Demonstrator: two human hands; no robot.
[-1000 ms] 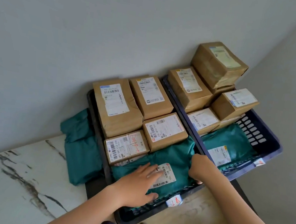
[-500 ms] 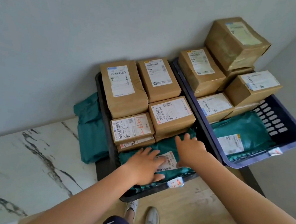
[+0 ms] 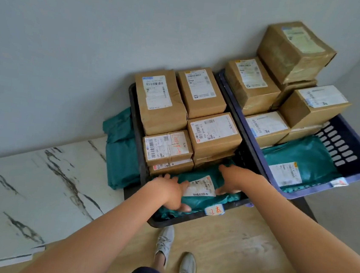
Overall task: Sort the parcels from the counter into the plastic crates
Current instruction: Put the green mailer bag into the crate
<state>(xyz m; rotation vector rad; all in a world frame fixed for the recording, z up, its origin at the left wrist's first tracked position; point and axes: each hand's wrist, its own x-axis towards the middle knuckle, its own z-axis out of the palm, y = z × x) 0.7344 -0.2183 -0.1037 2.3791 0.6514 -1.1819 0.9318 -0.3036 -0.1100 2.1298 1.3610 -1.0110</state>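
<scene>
A green mailer parcel (image 3: 203, 202) with a white label lies at the front of the black crate (image 3: 190, 219). My left hand (image 3: 168, 193) presses flat on its left part, fingers spread. On the parcel's right part rests my right hand (image 3: 234, 180), fingers straight, the thumb by the label. Behind the parcel the black crate holds several brown boxes (image 3: 162, 103). To the right, the blue crate (image 3: 315, 190) holds stacked brown boxes (image 3: 294, 50) and another green mailer (image 3: 301, 153).
One more green mailer (image 3: 121, 152) lies on the white marble counter (image 3: 25, 186), against the black crate's left wall. A grey wall stands close behind both crates. My feet in grey shoes (image 3: 163, 243) stand on the wooden floor below.
My right hand has moved from the divide between the two crates onto the green parcel in the black crate. My left hand has stayed on that parcel.
</scene>
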